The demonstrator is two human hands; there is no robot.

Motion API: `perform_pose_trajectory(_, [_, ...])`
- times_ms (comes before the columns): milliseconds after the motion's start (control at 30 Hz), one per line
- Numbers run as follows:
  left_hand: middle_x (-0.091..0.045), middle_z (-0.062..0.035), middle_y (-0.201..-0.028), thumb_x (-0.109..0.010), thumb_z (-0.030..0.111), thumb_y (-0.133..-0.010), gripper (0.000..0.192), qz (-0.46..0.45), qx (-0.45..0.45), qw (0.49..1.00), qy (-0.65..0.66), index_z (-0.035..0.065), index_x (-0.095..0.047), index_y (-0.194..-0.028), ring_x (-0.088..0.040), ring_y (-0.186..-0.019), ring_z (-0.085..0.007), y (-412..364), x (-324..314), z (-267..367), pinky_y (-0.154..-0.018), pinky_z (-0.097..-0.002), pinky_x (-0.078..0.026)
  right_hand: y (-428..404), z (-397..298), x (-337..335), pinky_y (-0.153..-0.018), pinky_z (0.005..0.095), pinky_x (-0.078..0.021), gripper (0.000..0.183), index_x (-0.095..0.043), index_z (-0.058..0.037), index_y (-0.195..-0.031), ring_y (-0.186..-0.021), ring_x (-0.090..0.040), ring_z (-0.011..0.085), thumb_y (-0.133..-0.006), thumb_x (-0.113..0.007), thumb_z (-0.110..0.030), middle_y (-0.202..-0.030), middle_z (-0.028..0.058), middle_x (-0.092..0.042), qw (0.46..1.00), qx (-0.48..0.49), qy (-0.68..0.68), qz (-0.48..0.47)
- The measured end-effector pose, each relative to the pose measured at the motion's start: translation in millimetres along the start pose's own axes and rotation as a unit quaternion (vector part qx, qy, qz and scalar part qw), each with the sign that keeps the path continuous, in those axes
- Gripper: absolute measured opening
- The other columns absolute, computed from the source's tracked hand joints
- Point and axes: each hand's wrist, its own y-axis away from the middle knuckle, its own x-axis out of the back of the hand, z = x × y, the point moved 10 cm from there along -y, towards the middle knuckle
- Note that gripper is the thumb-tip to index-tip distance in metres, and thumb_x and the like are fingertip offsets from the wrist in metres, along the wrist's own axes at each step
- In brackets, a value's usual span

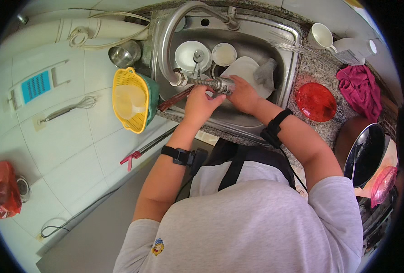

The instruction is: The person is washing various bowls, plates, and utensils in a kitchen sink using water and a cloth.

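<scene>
A bundle of dark reddish-brown sticks, apparently chopsticks [175, 99], slants over the left rim of the stainless steel sink [219, 123]. My left hand [202, 105] is closed around its inner end. My right hand [243, 95] is beside the faucet's metal spray head [224, 85], which hides some of its fingers, so its grip cannot be made out. Beyond it in the basin lie a white plate or board [244, 66] and a crumpled clear plastic bag [266, 73]. A white bowl [185, 54] with a metal spoon [198, 56] and a smaller white bowl [224, 54] sit farther back.
The curved faucet neck [168, 41] arches over the sink's left side. Left of it stand a yellow basket [119, 119] and steel bowls [120, 56]. On the right counter are a red lid or plate [316, 101], a magenta cloth [359, 88], a white mug [321, 36] and a dark pot [366, 160].
</scene>
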Motion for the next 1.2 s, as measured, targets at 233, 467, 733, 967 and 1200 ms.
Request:
perform_pose_trajectory(233, [-0.059,-0.0088,-0.078,-0.075,0.025,-0.07,0.042,0.017,-0.042,0.999,0.028,-0.003,-0.056,-0.095,-0.055,-0.062,-0.0154,3,0,-4,-0.059,-0.0286,-0.046,2,21,35,-0.092,0.0382,-0.0409,0.037,-0.059,-0.0088,-0.113,-0.108,-0.049,0.032,-0.076,-0.054,-0.01,-0.113,0.012,-0.056,0.992,-0.063,-0.088,0.061])
perform_pose_trajectory(467, [-0.062,-0.0068,-0.093,-0.062,0.004,-0.079,0.03,0.038,0.106,0.915,0.386,0.0007,-0.054,-0.108,-0.059,-0.077,-0.0184,0,-23,-64,-0.066,-0.0275,-0.048,-25,-59,84,-0.084,0.0395,-0.0454,0.039,-0.062,-0.0098,-0.106,-0.097,-0.054,0.0319,-0.07,-0.066,-0.022,-0.098,0.0122,-0.058,0.995,-0.063,-0.048,0.053])
perform_pose_trajectory(733, [-0.056,0.0002,-0.075,-0.053,0.022,-0.088,0.019,-0.016,0.37,0.464,0.805,0.0083,-0.055,-0.102,-0.057,-0.074,-0.0157,-18,-173,-110,-0.079,-0.029,-0.047,-47,-40,59,-0.074,0.0367,-0.0493,0.054,-0.062,-0.0043,-0.105,-0.083,-0.062,0.0313,-0.068,-0.072,-0.042,-0.089,0.0169,-0.062,0.987,-0.146,0.0,-0.069])
perform_pose_trajectory(967, [-0.054,-0.0068,-0.11,-0.045,0.033,-0.089,0.03,-0.093,0.19,0.265,0.941,0.0157,-0.049,-0.114,-0.053,-0.101,-0.0237,-73,-229,-92,-0.086,-0.037,-0.045,-52,-40,25,-0.064,0.0284,-0.047,0.059,-0.059,0.0057,-0.1,-0.069,-0.063,0.0183,-0.075,-0.068,-0.047,-0.078,0.0146,-0.065,0.971,-0.182,-0.053,-0.148])
perform_pose_trajectory(1200, [-0.049,-0.0165,-0.123,-0.02,0.039,-0.094,0.052,-0.042,0.198,0.285,0.937,0.0052,-0.053,-0.116,-0.049,-0.113,-0.0317,-60,-186,-88,-0.097,-0.0489,-0.038,-49,-59,55,-0.074,0.0362,-0.0492,0.058,-0.062,0.0013,-0.103,-0.082,-0.064,0.0312,-0.073,-0.065,-0.048,-0.088,0.0189,-0.065,0.955,-0.21,0.081,-0.196])
